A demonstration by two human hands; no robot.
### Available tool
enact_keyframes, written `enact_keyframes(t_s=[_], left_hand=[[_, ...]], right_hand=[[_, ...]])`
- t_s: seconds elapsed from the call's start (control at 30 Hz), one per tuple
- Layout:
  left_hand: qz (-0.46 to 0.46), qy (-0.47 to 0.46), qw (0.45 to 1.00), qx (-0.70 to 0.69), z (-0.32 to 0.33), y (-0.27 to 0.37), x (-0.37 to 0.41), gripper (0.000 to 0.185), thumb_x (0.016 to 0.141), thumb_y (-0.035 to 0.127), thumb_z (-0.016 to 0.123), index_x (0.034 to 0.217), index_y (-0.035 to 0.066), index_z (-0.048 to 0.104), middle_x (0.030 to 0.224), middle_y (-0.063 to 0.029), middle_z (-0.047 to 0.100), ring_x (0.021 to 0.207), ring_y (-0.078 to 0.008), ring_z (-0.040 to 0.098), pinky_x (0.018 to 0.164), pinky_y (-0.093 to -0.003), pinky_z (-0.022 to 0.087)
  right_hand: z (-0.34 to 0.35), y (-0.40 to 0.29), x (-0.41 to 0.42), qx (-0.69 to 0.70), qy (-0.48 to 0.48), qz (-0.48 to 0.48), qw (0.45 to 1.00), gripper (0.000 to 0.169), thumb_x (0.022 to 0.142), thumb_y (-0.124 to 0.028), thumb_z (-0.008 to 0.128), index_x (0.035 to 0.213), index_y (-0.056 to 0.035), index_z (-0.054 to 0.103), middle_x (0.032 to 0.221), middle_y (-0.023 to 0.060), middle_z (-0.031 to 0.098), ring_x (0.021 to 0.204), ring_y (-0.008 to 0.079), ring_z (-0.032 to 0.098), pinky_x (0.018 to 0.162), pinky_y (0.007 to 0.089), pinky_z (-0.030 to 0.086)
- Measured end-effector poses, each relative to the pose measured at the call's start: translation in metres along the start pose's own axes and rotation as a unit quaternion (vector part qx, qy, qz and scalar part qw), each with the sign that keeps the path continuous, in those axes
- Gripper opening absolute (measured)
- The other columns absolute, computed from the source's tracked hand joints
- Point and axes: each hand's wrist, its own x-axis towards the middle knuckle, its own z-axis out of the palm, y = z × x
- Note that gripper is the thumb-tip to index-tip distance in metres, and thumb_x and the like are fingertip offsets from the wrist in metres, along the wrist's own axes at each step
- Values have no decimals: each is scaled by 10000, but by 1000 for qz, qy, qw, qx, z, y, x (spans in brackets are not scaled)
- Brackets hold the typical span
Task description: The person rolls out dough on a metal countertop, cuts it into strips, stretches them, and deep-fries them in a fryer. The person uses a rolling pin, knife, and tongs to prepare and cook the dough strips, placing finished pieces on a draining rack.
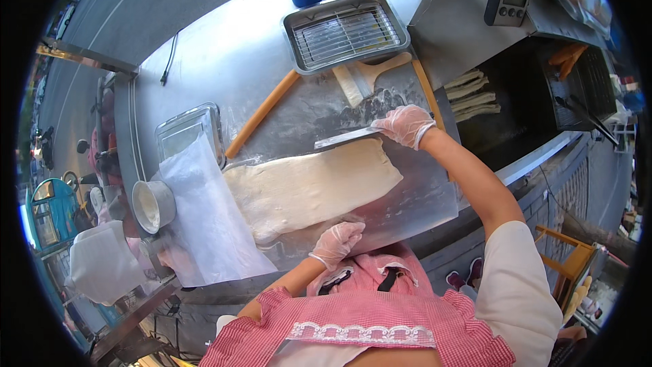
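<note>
A flattened sheet of pale dough (310,188) lies on the floured metal worktop (428,199). My right hand (405,125), in a clear plastic glove, grips one end of a flat metal blade (346,137). The blade extends left from the hand along the dough's far edge. By the near edge of the dough is my left hand (338,244), also gloved, with its fingers curled in and nothing visible in them. A translucent plastic sheet (209,219) covers the dough's left end.
Beyond the dough are a wooden rolling pin (262,114), a wide flat brush (374,74) and a tray with a wire rack (346,35). A metal bowl (153,206) stands left. Dough strips (473,97) lie beside a dark fryer (524,92) at right.
</note>
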Motion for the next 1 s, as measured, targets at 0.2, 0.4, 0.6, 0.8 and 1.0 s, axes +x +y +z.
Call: enact_keyframes(t_s=[0.2, 0.4, 0.6, 0.8, 1.0], left_hand=[[15, 44, 995, 83, 4, 16, 29, 186, 925, 88, 729, 1109, 91, 753, 1027, -129, 753, 979, -329, 730, 888, -414, 584], [-55, 150, 982, 101, -68, -13, -45, 96, 941, 164, 743, 994, 86, 763, 966, -130, 740, 917, -327, 721, 850, -431, 581], [-12, 34, 992, 118, -31, -12, -34, 140, 946, 158, 751, 1074, 99, 757, 989, -116, 769, 966, -344, 733, 897, -441, 582], [65, 73, 994, 52, -11, 22, 42, 155, 949, 93, 728, 1101, 68, 749, 1071, -117, 763, 962, -302, 740, 896, -392, 587], [101, 97, 988, 71, -32, 35, 67, 423, 951, -42, 648, 1342, 121, 647, 997, -99, 715, 859, -243, 728, 764, -353, 584]], right_hand=[[-22, -8, -21, 53, -76, 50, 994, 223, 1041, -321, 603, 1070, -164, 758, 998, 117, 772, 944, 352, 741, 808, 483, 582], [8, -83, 78, 51, -87, -12, 995, 191, 996, -238, 612, 1066, -117, 741, 999, 141, 773, 968, 365, 748, 821, 482, 588], [-25, -47, 35, 27, -110, 15, 993, 211, 1020, -248, 568, 1124, -148, 723, 1025, 133, 771, 962, 374, 750, 790, 488, 594], [0, -6, -23, -24, -99, -13, 995, 289, 1052, -325, 578, 1286, -209, 702, 956, 104, 754, 913, 336, 743, 763, 483, 583], [8, -39, 30, -72, 23, 95, 993, 466, 1048, -346, 604, 1510, -356, 546, 1175, 59, 661, 1129, 258, 642, 912, 464, 489]])
